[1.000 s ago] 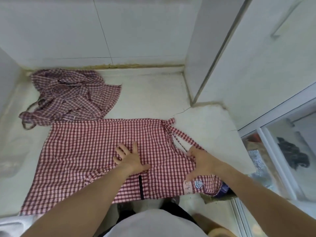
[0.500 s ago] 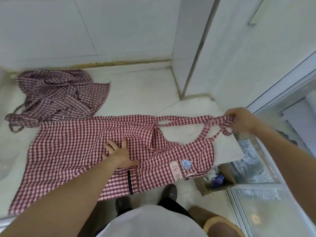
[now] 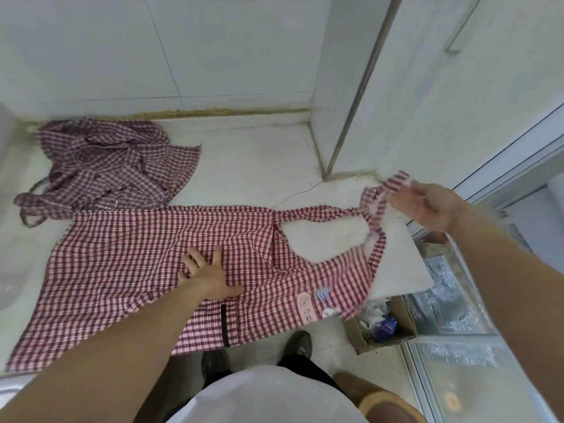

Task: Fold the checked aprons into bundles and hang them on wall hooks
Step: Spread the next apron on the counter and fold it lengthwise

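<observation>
Apron (image 3: 128,270) spread flat on bench (image 3: 253,166). Left hand (image 3: 210,276) flat, pinning it; right hand (image 3: 427,206) holding straps (image 3: 381,193), grip blurred. Risk: straps slip, bib hangs off edge.

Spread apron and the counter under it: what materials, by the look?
Spread apron: thin woven fabric, probably cotton or a blend, matte; the red-white check runs through it, and it wrinkles and drapes limply. Counter: hard pale slab, maybe stone or a composite, with a dull sheen, stains and a hairline crack near the corner.

Bare forearms, white top (image 3: 268,398) — dark shoes (image 3: 300,345)
</observation>
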Demonstrator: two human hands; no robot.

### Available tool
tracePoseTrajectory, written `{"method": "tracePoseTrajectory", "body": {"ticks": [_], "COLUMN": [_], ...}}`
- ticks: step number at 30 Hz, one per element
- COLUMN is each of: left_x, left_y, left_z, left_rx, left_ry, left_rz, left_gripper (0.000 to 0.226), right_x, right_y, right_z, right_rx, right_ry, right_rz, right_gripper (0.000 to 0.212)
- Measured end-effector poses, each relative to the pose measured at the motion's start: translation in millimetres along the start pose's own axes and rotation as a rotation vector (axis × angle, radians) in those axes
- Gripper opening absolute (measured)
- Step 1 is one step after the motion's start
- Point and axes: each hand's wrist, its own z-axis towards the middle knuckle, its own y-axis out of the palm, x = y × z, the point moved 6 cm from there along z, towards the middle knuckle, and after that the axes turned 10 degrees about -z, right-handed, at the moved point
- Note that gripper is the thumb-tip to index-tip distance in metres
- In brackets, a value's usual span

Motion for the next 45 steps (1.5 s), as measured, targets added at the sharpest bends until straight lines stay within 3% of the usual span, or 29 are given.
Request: {"method": "tracePoseTrajectory", "body": {"ticks": [2, 6, 7, 9, 12, 13, 16, 19, 24, 26, 29, 33, 37, 39, 40, 42, 45], "left_x": [0.4, 0.5, 1.1, 2.8, 4.9, 5.2, 6.2, 8.3, 5.3, 4.0, 0.7, -1.3, -0.9, -1.5, -1.5, -3.5, -5.4], "left_y": [0.4, 1.0, 0.6, -0.5, -1.8, -1.5, -1.3, -1.5, 0.6, 0.5, 0.4, 1.1, 0.8, 1.2, 1.4, 2.1, 2.6], "left_z": [0.4, -1.6, -2.0, -2.8, -3.1, -2.8, -1.3, 0.5, -0.6, -0.1, -0.8, -2.5, -4.6, -5.9, -6.3, -6.1, -3.5], "left_rx": [-0.007, -0.01, -0.011, -0.01, 0.023, 0.036, 0.018, 0.008, 0.008, 0.007, 0.014, -0.004, -0.022, -0.027, -0.031, -0.034, -0.03], "left_ry": [0.003, -0.004, -0.006, -0.004, -0.021, -0.035, -0.081, -0.087, -0.076, -0.073, -0.09, -0.091, -0.086, -0.074, -0.064, -0.053, -0.063], "left_rz": [-0.008, -0.011, -0.012, -0.018, -0.062, -0.071, -0.08, -0.091, -0.075, -0.078, -0.099, -0.092, -0.09, -0.092, -0.091, -0.091, -0.08], "left_gripper": [0.133, 0.131, 0.131, 0.13, 0.129, 0.129, 0.128, 0.128, 0.127, 0.126, 0.126, 0.127, 0.127, 0.127, 0.127, 0.127, 0.13], "right_x": [12.9, 65.3, 79.4, 115.3, 167.3, 176.2, 188.7, 198.2, 183.2, 166.1, 137.2, 117.4, 132.3, 153.3, 162.3, 176.6, 180.5], "right_y": [1.8, 21.3, 26.2, 33.4, 43.4, 45.0, 42.7, 33.1, 26.9, 25.6, 25.8, 28.5, 9.3, 1.6, 2.5, 10.5, 14.1], "right_z": [4.8, -22.0, -29.4, -37.6, -49.5, -53.1, -50.6, -51.9, -62.0, -67.0, -71.0, -72.5, -56.2, -46.7, -46.4, -49.4, -49.0], "right_rx": [0.086, 0.266, 0.282, 0.128, -0.263, -0.314, -0.226, -0.157, -0.123, -0.088, -0.043, 0.025, 0.145, 0.185, 0.167, 0.12, 0.15], "right_ry": [-0.108, -0.257, -0.287, -0.191, 0.138, 0.149, -0.031, 0.043, 0.078, -0.017, -0.283, -0.48, -0.552, -0.384, -0.27, -0.03, 0.207], "right_rz": [0.135, -0.803, -0.94, -1.023, -1.008, -1.043, -1.239, -1.026, -0.668, -0.489, -0.206, -0.376, -0.812, -0.894, -0.807, -0.475, -0.04], "right_gripper": [0.022, 0.044, 0.045, 0.057, 0.076, 0.076, 0.062, 0.027, 0.016, 0.031, 0.017, 0.016, 0.032, 0.032, 0.03, 0.036, 0.021]}}
